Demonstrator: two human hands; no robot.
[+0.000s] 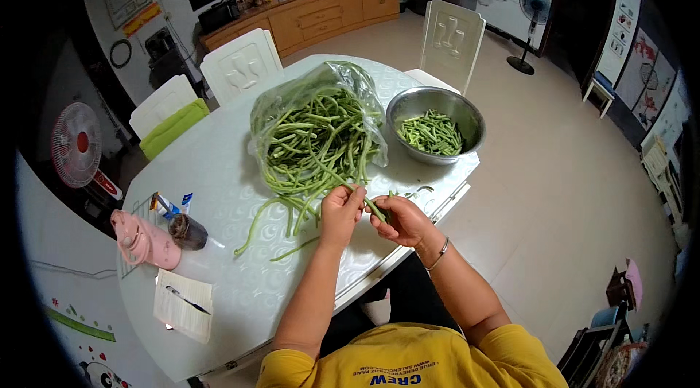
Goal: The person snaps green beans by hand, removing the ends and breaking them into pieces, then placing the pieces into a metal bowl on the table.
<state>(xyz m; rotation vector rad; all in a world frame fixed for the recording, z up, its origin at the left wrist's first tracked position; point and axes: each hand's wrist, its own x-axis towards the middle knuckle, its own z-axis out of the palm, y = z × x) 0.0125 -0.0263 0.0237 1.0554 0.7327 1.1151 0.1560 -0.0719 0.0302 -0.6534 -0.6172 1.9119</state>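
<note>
Over the table's near edge, my left hand (pixel 342 214) grips a long green bean (pixel 369 205) between thumb and fingers. The bean's far stretch runs up towards an open clear plastic bag (pixel 319 79), heaped with long green beans (pixel 322 136). My right hand (pixel 402 218) is closed around the bean's near end, and short green pieces show at its fingers. A steel bowl (pixel 474 128) to the right of the bag contains cut bean pieces (pixel 432 133). Some long beans (pixel 294 248) spill from the bag onto the table.
Bean scraps (pixel 424 189) lie near the table's right edge. On the left stand a pink bottle (pixel 147 240) and a dark cup (pixel 187 232), with a notebook (pixel 183 311) and pen (pixel 187 299) nearer me. White chairs (pixel 240 68) surround the far side of the white table (pixel 229 180).
</note>
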